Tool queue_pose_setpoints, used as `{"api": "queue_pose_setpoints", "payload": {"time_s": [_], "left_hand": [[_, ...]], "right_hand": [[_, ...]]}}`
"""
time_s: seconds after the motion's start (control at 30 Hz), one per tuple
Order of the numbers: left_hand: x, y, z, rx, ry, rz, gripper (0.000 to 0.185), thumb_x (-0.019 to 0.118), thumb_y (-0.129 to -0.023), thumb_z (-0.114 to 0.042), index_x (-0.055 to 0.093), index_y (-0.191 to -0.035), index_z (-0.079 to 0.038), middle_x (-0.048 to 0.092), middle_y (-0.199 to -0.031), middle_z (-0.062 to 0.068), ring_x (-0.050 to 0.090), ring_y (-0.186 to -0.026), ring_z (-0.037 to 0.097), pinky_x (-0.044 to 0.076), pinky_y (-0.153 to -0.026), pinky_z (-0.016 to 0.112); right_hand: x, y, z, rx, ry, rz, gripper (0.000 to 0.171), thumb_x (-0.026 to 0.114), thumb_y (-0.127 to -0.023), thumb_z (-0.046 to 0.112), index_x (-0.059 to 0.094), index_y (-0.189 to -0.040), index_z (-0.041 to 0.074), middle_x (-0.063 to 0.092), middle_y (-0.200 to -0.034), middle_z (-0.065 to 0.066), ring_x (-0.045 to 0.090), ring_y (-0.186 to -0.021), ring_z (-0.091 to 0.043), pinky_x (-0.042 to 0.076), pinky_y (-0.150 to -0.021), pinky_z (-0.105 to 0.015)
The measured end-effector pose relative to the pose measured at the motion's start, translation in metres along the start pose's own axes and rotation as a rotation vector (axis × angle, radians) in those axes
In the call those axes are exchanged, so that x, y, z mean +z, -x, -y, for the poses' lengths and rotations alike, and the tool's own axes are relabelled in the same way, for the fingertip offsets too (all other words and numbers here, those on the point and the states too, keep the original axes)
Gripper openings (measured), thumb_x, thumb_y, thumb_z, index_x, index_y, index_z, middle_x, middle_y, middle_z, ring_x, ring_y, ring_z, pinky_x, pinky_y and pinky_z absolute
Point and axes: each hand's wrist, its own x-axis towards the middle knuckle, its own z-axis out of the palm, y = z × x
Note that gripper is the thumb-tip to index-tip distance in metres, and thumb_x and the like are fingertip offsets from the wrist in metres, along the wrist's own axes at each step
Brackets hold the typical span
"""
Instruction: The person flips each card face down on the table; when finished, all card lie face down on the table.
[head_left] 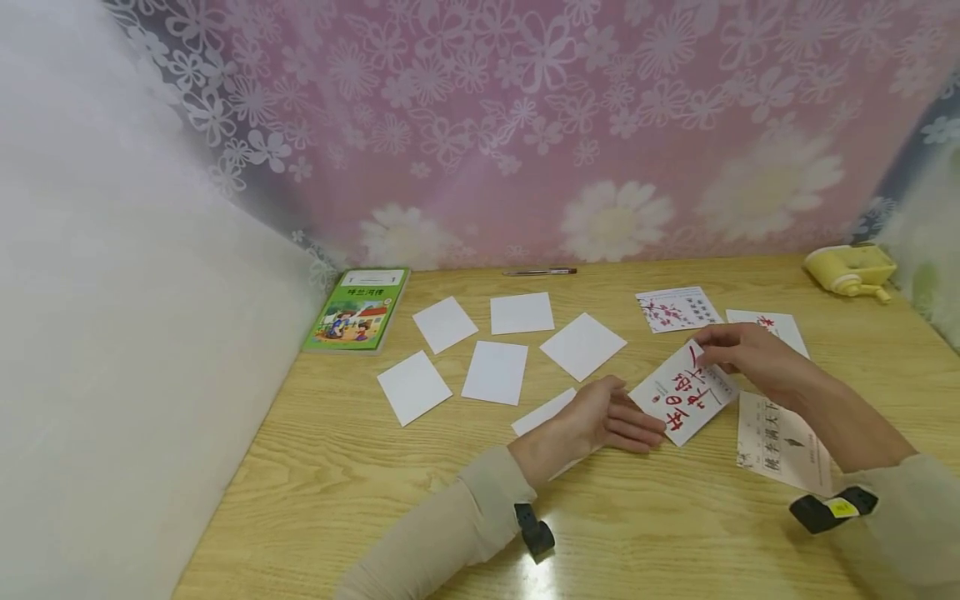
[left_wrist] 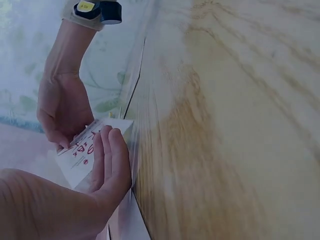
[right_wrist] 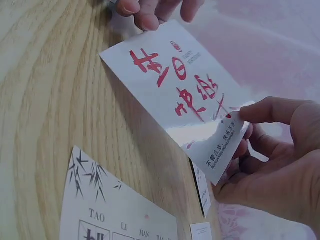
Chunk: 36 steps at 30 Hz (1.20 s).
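Note:
A white card with red brush lettering (head_left: 682, 392) lies tilted on the wooden table (head_left: 375, 500), its far corner lifted. My right hand (head_left: 708, 352) pinches that corner between thumb and fingers and bends it up; the curl shows in the right wrist view (right_wrist: 227, 145). My left hand (head_left: 637, 427) lies flat with straight fingers, and its fingertips (right_wrist: 145, 12) touch the card's near end. In the left wrist view the left hand's fingers (left_wrist: 112, 160) run along the card (left_wrist: 80, 152), with the right hand (left_wrist: 62, 112) behind it.
Several blank white cards (head_left: 495, 371) are spread mid-table, one partly under my left wrist (head_left: 542, 412). Printed cards lie at the right (head_left: 677, 308), one with bamboo drawing (head_left: 776, 433). A green book (head_left: 358, 308), a pen (head_left: 540, 271) and a yellow device (head_left: 851, 268) sit at the back.

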Motion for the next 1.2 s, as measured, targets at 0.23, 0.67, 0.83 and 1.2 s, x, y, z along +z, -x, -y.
{"api": "queue_pose_setpoints", "payload": {"time_s": [0.23, 0.67, 0.83, 1.2], "left_hand": [[0.006, -0.001, 0.004, 0.051, 0.075, -0.014, 0.033, 0.040, -0.107, -0.021, 0.063, -0.099, 0.002, 0.074, -0.107, 0.030, 0.069, -0.111, 0.050, 0.059, -0.093, 0.060], [0.010, -0.007, 0.005, 0.263, 0.287, -0.198, 0.025, 0.063, -0.097, 0.006, 0.057, -0.122, 0.005, 0.073, -0.095, 0.021, 0.072, -0.069, 0.019, 0.066, -0.081, 0.040], [0.009, -0.008, 0.004, 0.282, 0.330, -0.252, 0.047, 0.063, -0.091, 0.014, 0.046, -0.134, 0.007, 0.068, -0.098, 0.024, 0.074, -0.071, 0.025, 0.066, -0.079, 0.038], [0.007, -0.009, 0.001, 0.383, 0.220, -0.363, 0.037, 0.068, -0.091, 0.011, 0.059, -0.126, 0.002, 0.072, -0.090, 0.012, 0.072, -0.068, 0.019, 0.067, -0.074, 0.038]], "right_hand": [[0.001, 0.000, -0.003, -0.074, -0.268, -0.033, 0.012, 0.054, -0.108, 0.011, 0.066, -0.110, 0.009, 0.057, -0.104, 0.011, 0.050, -0.100, -0.009, 0.042, -0.081, -0.022], [0.009, -0.001, -0.012, -0.395, -0.605, 0.082, 0.032, 0.039, -0.110, -0.001, 0.063, -0.094, 0.014, 0.061, -0.120, 0.004, 0.047, -0.117, -0.014, 0.023, -0.095, -0.036], [0.010, 0.001, -0.015, -0.352, -0.532, 0.034, 0.026, 0.048, -0.108, 0.000, 0.069, -0.098, 0.013, 0.047, -0.152, 0.002, 0.020, -0.150, -0.022, 0.005, -0.116, -0.056], [0.015, -0.001, -0.011, -0.392, -0.685, -0.102, 0.031, 0.048, -0.110, 0.004, 0.071, -0.115, -0.015, 0.072, -0.132, -0.003, 0.056, -0.134, -0.008, 0.050, -0.103, -0.016]]}}
